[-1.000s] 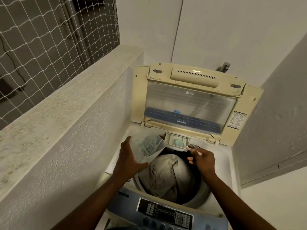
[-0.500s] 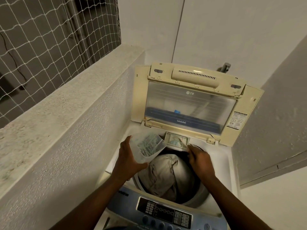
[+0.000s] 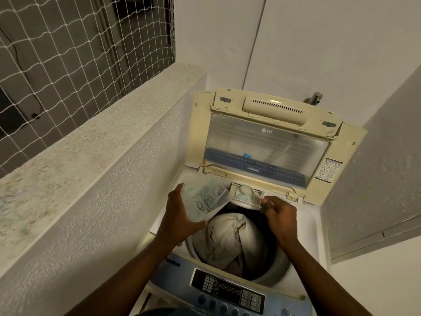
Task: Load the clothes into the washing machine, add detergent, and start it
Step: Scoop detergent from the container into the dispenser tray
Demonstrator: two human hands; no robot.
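Detergent drawer [image 3: 245, 195] slid further out, pinched by right hand [image 3: 281, 215].
Left hand [image 3: 180, 222] grips translucent detergent container [image 3: 208, 198], tilted beside drawer, above clothes [image 3: 227, 238].

Lid [image 3: 273, 106] cream, blue band. Control panel [image 3: 227, 290] blue, black display. Clothes [image 3: 225, 238] beige. Container [image 3: 206, 198] translucent white, contents possibly blue-green speckled. Drawer [image 3: 247, 197] white, pale blue inside. Netting [image 3: 68, 49] white square grid. Ledge [image 3: 95, 137] speckled grey.

one washer [image 3: 314, 226], one lid [image 3: 268, 142], one drawer [image 3: 247, 197], one panel [image 3: 227, 290]. one tub [image 3: 207, 199] of powder, one heap of clothes [image 3: 227, 236]. two hands: left hand [image 3: 182, 222], right hand [image 3: 282, 217]. also just one tap [image 3: 315, 98], one net [image 3: 68, 53], one ledge [image 3: 91, 137].
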